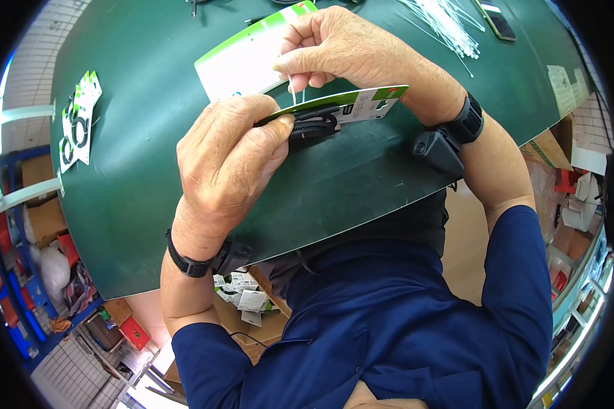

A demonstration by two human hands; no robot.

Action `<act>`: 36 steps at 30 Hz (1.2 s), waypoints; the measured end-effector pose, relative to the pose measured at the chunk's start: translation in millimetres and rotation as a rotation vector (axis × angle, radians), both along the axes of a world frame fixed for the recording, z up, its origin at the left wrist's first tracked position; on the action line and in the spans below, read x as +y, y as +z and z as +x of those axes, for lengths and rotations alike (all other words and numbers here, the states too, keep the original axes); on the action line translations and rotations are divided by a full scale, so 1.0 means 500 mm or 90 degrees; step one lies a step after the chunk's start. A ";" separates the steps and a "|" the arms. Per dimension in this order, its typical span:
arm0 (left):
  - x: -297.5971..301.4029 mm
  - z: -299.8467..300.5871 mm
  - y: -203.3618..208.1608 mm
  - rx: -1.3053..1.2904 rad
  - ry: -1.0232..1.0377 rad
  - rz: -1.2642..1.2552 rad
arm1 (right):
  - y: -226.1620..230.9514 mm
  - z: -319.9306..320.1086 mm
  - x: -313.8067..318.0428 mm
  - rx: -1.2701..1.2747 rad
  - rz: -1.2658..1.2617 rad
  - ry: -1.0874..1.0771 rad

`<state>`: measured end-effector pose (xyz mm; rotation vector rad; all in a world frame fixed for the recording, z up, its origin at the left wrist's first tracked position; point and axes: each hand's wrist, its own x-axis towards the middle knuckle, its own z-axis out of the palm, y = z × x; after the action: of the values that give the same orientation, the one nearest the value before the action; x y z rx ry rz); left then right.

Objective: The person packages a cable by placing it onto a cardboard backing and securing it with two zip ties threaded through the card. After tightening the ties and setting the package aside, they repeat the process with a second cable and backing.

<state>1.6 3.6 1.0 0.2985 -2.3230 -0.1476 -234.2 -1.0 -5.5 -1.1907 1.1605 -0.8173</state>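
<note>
My left hand [222, 153] is closed on a green and white packaging card [370, 109], with the thumb pressing against a coiled black cable [314, 127] on its near face. The card is tilted up on edge above the table. Behind it, my right hand [351, 51] pinches a thin white cable tie [293, 92] between thumb and fingers. The tie's strands rise from the card's back side; where they pass through the card is hidden. Another white card with a green edge [235, 65] lies flat on the table beyond my hands.
Loose white cable ties [447, 31] lie at the far right, beside a phone [496, 22]. Several cards with black cables [80, 123] are on the left of the green table [129, 211]. Below its near edge, a carton [269, 326] has printed cards by it. Dark cables lie along the far edge.
</note>
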 end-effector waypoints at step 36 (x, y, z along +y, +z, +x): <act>-0.019 -0.014 0.013 -0.011 -0.059 -0.041 | 0.016 -0.006 0.016 -0.087 -0.090 0.117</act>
<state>-5.5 -6.0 7.7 0.1598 -2.3546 -0.1167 -236.9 7.2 2.7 -1.3149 0.8792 -0.8366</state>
